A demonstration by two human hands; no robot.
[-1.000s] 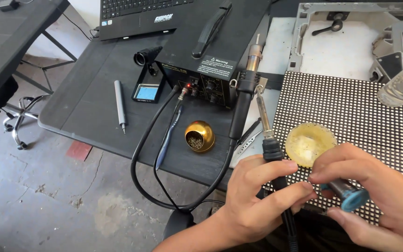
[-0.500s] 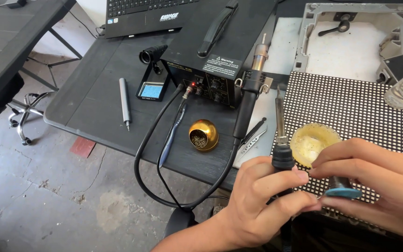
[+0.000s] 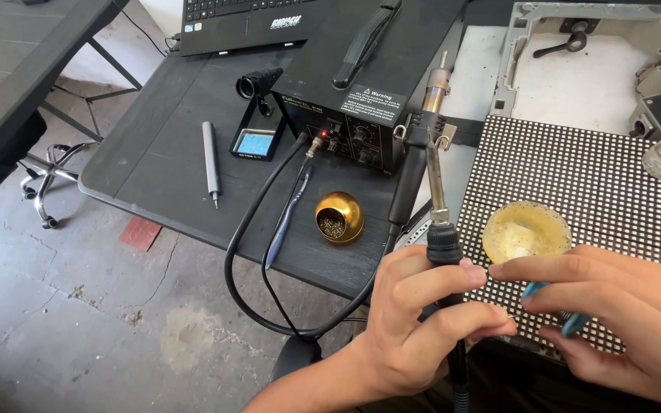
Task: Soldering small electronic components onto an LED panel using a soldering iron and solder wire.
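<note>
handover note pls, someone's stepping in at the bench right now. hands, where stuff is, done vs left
Left hand: gripped around the black handle of the soldering iron, tip pointing away, up toward the black soldering station.
Right hand: pinching a small teal-handled tool, mostly hidden; forefinger reaches toward the left thumb.
Both hands hover over the near edge of the black dotted LED panel.
Round yellow flux tin sits open on the panel, just beyond the hands.
Brass tip-cleaner ball is on the dark table, left of the iron.
Done: iron in hand.
Left: no tip contact with the panel visible yet.
</note>
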